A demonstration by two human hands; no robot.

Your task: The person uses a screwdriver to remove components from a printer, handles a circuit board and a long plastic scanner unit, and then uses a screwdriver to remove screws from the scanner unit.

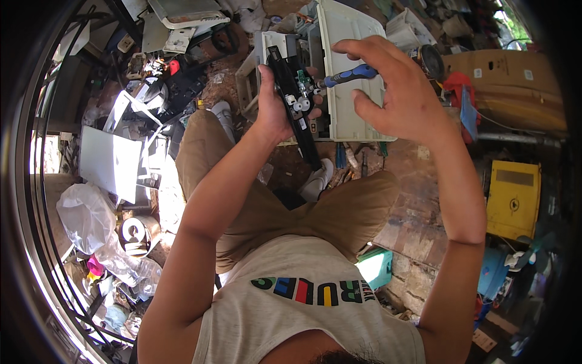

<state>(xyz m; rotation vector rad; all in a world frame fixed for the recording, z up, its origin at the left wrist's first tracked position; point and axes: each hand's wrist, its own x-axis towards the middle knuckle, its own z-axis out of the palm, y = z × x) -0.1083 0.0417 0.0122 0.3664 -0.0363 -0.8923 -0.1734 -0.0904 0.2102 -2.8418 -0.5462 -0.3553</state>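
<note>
- Right: a yellow box point(512, 209) with a dark strip.
- Far right: a brown cardboard box point(494, 67), a red object point(454, 84) just beside it.
- Left: a flat white panel point(110, 162), tilted.
- Nearer, left: a crumpled clear plastic bag point(86, 215), beside a round container point(153, 229).
- Near, right of centre: a teal item point(376, 268), partly sunlit.

Around the slim blue-and-black screwdriver handle point(354, 74), you had open room between the spread fingers of your right hand point(405, 100). Leftward, the long black plastic part point(286, 88) in your left hand point(273, 115) blocked the way; below, a large pale plastic panel point(348, 118) stopped you. Nearer your body, air above your brown trousers point(206, 158) was free.
</note>
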